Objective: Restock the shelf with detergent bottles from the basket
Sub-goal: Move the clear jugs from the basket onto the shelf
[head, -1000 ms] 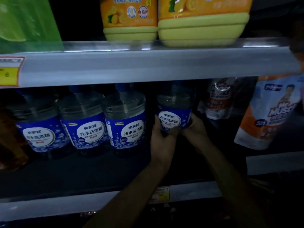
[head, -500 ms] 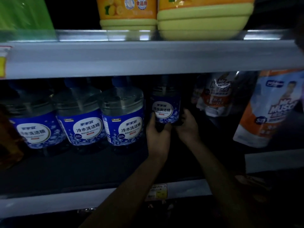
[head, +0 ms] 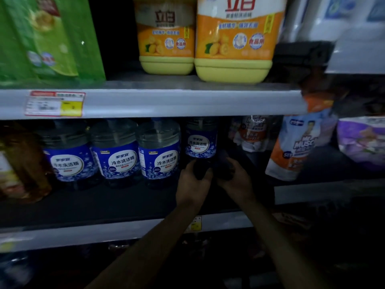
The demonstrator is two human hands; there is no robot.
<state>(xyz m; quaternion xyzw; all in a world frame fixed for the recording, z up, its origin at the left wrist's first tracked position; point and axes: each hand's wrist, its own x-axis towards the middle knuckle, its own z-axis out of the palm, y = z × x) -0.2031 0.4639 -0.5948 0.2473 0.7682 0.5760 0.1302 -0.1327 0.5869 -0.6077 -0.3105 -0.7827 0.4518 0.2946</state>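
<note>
A clear detergent bottle with a blue label (head: 201,140) stands deep on the dark lower shelf (head: 87,205), set back behind a row of three like bottles (head: 158,151) to its left. My left hand (head: 193,182) grips its base from the left. My right hand (head: 235,178) holds the base from the right. Both forearms reach in over the shelf's front rail. The basket is out of sight.
The grey upper shelf (head: 166,101) carries two orange and yellow jugs (head: 233,38) and green packs (head: 41,38). Orange and white refill pouches (head: 291,147) hang right of my hands. An amber bottle (head: 18,163) stands at the far left.
The bottle has slid further back on the shelf with both hands still on its base. My head has tilted up, showing more of the upper shelf.
</note>
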